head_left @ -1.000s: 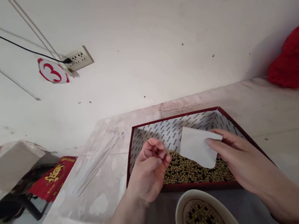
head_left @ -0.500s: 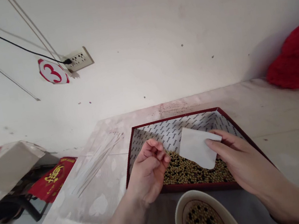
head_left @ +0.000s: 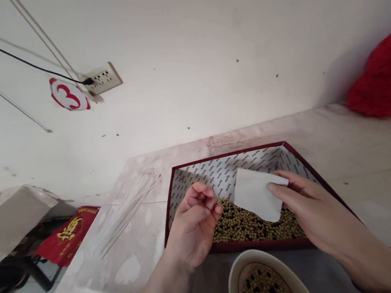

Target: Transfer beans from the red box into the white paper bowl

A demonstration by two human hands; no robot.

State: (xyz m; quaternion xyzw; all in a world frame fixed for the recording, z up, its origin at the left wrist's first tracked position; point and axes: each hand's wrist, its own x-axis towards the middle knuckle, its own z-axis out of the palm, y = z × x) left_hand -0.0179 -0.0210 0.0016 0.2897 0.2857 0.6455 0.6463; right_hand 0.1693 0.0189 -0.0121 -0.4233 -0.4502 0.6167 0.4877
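My right hand (head_left: pixel 310 202) pinches a small piece of white paper (head_left: pixel 256 194) between thumb and fingers, over a dark red box (head_left: pixel 229 154). Many small round tan and black beads (head_left: pixel 255 221) cover the bottom of this box, whose walls are lined with printed paper. On the left, my left hand (head_left: pixel 195 224) is palm up above the box's near left part. Its fingers are loosely curled and apart, and nothing shows in them. Closer to me, a pale bowl (head_left: pixel 234 287) holds more beads of the same kind.
Thin pale strands (head_left: pixel 127 213) lie on the cloth-covered table (head_left: pixel 110 286) left of the box. A red heap (head_left: pixel 388 74) sits at the far right by the wall. A socket (head_left: pixel 105 76) and a sign with a 3 (head_left: pixel 70 94) are on the wall.
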